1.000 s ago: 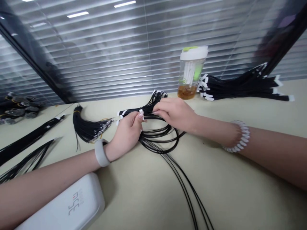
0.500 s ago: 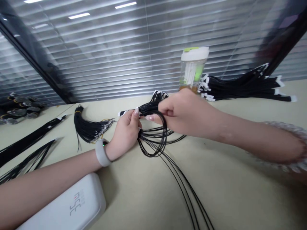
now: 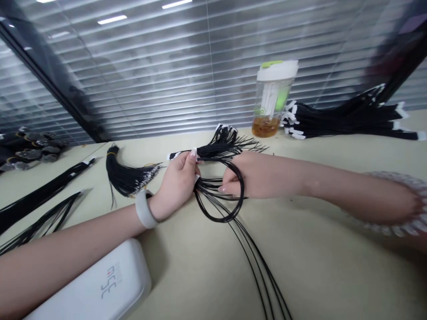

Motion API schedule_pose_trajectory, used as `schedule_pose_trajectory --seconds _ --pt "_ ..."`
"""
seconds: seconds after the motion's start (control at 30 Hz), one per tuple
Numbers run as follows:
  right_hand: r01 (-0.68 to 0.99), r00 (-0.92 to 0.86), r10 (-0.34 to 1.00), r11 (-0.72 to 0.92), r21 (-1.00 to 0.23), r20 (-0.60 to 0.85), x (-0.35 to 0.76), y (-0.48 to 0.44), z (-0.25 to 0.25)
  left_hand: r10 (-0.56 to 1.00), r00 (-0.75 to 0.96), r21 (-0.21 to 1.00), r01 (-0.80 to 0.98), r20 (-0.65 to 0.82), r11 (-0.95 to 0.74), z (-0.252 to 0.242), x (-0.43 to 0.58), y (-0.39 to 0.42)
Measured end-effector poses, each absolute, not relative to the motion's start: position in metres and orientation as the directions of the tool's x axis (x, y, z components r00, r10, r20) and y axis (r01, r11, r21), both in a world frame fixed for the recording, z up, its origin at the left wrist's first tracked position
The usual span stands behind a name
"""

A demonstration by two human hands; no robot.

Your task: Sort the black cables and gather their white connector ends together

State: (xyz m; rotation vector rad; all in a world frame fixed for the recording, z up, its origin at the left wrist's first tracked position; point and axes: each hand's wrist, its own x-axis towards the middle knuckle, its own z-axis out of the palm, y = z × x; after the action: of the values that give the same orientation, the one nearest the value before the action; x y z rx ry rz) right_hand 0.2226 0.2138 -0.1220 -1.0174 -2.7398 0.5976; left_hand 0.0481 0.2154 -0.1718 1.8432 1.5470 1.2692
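My left hand is closed on a bundle of thin black cables, thumb on top, with a small white end piece showing at its fingers. From there the cables form a round loop, and several loose lengths trail down over the table toward me. My right hand is behind the right side of the loop, its fingers curled and pinched at the cables inside it. The loop partly covers those fingers. Just behind both hands lies another bunch of black cables with white ends.
A lidded bottle with amber liquid stands at the back, beside a cable pile with white connectors. Left are a tied cable bunch, more black cables and bagged bundles. A white power bank lies under my left forearm.
My right hand has moved down and back from the top of the loop to inside its right side. The loop has opened wider to the right. My left hand keeps its hold.
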Motion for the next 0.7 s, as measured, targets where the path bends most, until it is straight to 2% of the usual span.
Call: schedule_pose_trajectory --seconds 0.2,0.3,0.5,0.7 --pt "0.476 -0.773 0.633 0.539 -0.695 -0.04 0.217 0.221 -0.15 0.912 -0.023 0.771 0.543 0.41 -0.333 -0.168 0.051 0.21" --pt "0.435 -0.783 0.62 0.493 -0.754 -0.047 0.217 0.229 -0.161 0.9 -0.016 0.765 0.533 0.437 -0.362 -0.167 0.051 0.209" --pt "0.425 -0.772 0.634 0.468 -0.774 -0.041 0.218 0.232 -0.164 0.878 -0.006 0.734 0.55 0.479 -0.398 -0.168 0.052 0.208" --pt "0.448 -0.736 0.661 0.639 -0.625 0.147 0.215 0.224 -0.165 0.87 0.013 0.717 0.561 0.494 -0.415 -0.167 0.052 0.207"
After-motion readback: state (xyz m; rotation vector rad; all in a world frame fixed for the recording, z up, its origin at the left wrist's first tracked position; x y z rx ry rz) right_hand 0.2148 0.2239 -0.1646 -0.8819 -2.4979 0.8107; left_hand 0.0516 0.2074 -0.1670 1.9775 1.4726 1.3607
